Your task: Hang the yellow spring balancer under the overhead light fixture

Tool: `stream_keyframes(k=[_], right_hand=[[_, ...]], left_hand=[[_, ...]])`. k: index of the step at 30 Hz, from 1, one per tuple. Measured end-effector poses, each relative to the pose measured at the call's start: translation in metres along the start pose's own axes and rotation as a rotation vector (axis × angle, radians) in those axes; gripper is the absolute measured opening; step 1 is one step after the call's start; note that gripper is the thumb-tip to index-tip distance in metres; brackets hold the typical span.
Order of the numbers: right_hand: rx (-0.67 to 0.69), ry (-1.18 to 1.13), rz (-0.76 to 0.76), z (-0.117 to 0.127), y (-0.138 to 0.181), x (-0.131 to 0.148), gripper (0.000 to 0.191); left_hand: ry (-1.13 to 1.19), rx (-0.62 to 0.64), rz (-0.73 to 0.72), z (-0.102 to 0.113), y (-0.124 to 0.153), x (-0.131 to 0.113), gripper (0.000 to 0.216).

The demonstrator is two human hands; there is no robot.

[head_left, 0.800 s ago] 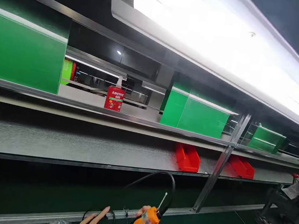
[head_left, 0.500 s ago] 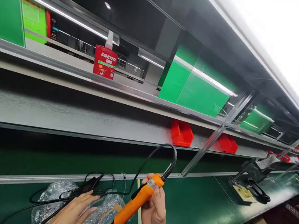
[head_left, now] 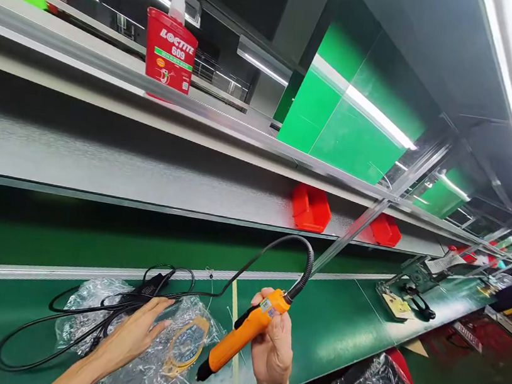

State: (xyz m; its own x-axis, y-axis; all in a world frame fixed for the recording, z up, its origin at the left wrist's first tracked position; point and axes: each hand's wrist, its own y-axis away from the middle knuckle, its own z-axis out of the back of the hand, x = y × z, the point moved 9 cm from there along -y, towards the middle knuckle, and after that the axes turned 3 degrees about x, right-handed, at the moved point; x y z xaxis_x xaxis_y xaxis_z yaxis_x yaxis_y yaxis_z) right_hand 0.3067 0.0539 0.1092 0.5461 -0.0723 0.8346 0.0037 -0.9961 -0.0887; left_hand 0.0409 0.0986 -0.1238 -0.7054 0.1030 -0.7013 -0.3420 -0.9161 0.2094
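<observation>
Just one orange screwdriver [head_left: 243,333], gripped by right hand [head_left: 272,353]; left hand [head_left: 133,335] open on one clear bag [head_left: 177,346].

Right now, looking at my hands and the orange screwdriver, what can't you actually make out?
Head view only:
- Orange screwdriver: the right hand wraps its upper body, hiding any switch; its tip is dark and too small to read.
- Sticker near the cable end: too small to read.
- Left hand: its palm covers part of the crinkled plastic bag; glare blurs the contents.
- Black cable: tangled, its far end unclear.
</observation>
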Motion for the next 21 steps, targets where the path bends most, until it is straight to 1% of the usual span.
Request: stream_keyframes(k=[2, 4, 8, 10, 13, 17, 21], right_hand=[[-0.015, -0.009, 0.002, 0.006, 0.0, 0.0, 0.04], [-0.031, -0.017, 0.014, 0.012, 0.001, 0.002, 0.039], [-0.049, -0.019, 0.027, 0.018, 0.003, 0.007, 0.037], [-0.055, -0.004, 0.026, 0.02, 0.005, 0.012, 0.04], [-0.067, 0.008, 0.038, 0.025, 0.007, 0.021, 0.043], [-0.109, -0.015, 0.04, 0.04, 0.013, 0.021, 0.045], [-0.136, 0.039, 0.013, 0.056, 0.019, 0.006, 0.042]], left_hand=[[-0.011, -0.011, -0.015, -0.006, -0.01, 0.005, 0.065], [-0.036, -0.051, -0.033, -0.011, -0.022, 0.01, 0.064], [-0.077, -0.099, -0.025, -0.026, -0.047, 0.023, 0.071], [-0.099, -0.085, -0.029, -0.037, -0.058, 0.029, 0.076], [-0.126, -0.031, -0.048, -0.055, -0.069, 0.035, 0.078], [-0.173, -0.009, -0.044, -0.071, -0.072, 0.042, 0.076], [-0.232, 0.019, -0.004, -0.076, -0.058, 0.044, 0.069]])
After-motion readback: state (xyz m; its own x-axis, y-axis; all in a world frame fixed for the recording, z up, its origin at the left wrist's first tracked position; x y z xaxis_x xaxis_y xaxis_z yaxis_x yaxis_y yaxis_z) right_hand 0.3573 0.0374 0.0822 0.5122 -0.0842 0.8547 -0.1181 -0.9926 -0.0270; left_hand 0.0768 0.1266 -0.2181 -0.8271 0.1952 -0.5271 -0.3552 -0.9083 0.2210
